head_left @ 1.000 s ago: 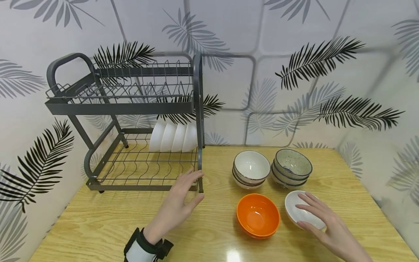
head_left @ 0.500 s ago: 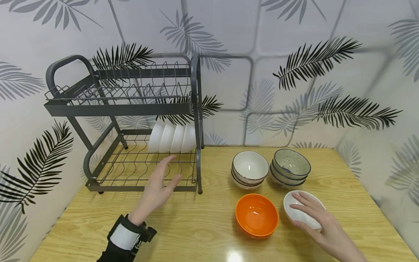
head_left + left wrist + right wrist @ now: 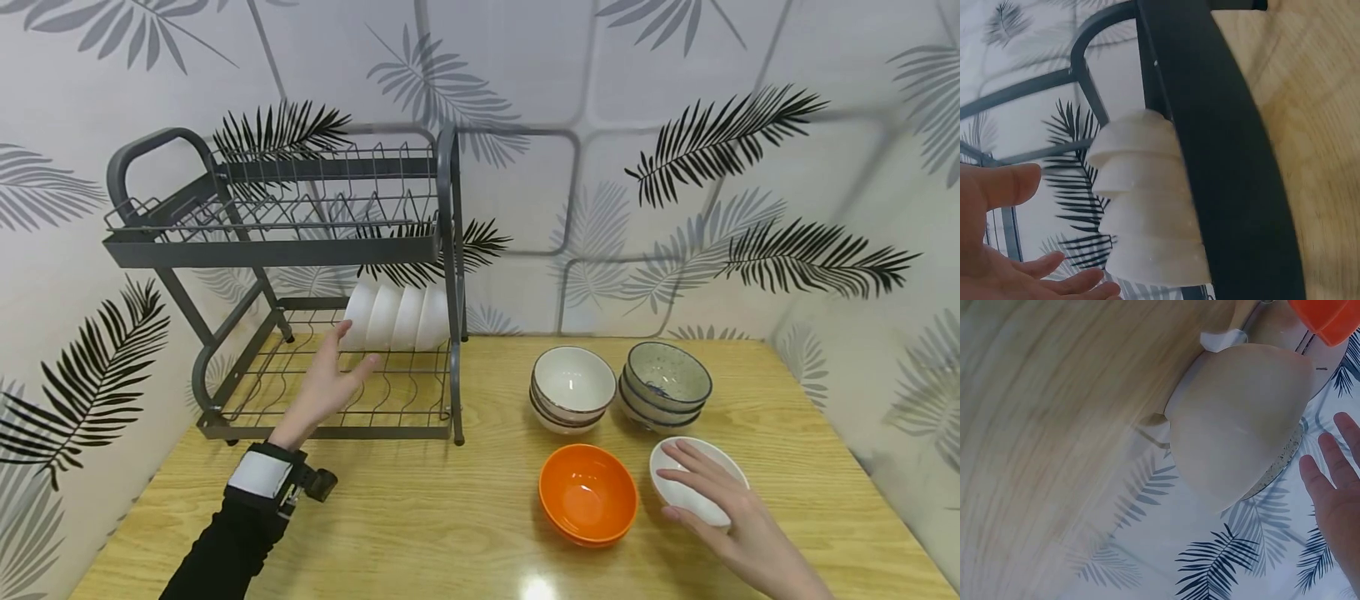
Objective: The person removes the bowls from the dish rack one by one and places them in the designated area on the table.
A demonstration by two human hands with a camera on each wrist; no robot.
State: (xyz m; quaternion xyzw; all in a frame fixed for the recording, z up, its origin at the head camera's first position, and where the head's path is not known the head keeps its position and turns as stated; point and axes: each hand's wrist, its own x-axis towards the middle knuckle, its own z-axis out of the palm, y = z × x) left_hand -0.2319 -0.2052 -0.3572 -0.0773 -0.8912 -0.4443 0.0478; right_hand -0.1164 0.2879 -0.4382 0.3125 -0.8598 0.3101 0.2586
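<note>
My left hand (image 3: 322, 385) reaches over the lower tier of the dark grey dish rack (image 3: 285, 252), thumb and fingers spread, holding nothing. Several white bowls (image 3: 384, 318) stand on edge in a row on that tier. In the left wrist view the fingers stay apart from these white bowls (image 3: 1147, 206). My right hand (image 3: 727, 512) hovers over a white bowl (image 3: 696, 503) on the table, fingers extended. The right wrist view shows this white bowl (image 3: 1241, 419) from the side, with a gap between it and the fingers.
Left of the right hand sits a stack of orange bowls (image 3: 588, 492). Behind stand a stack of white bowls with dark rims (image 3: 576, 379) and a stack of speckled bowls with blue rims (image 3: 671, 375). A patterned wall (image 3: 525, 208) rises behind the wooden table (image 3: 450, 517).
My left hand has moved left and farther in over the rack's lower tier. My right hand has stayed nearly still above the white bowl. The bowls have not moved.
</note>
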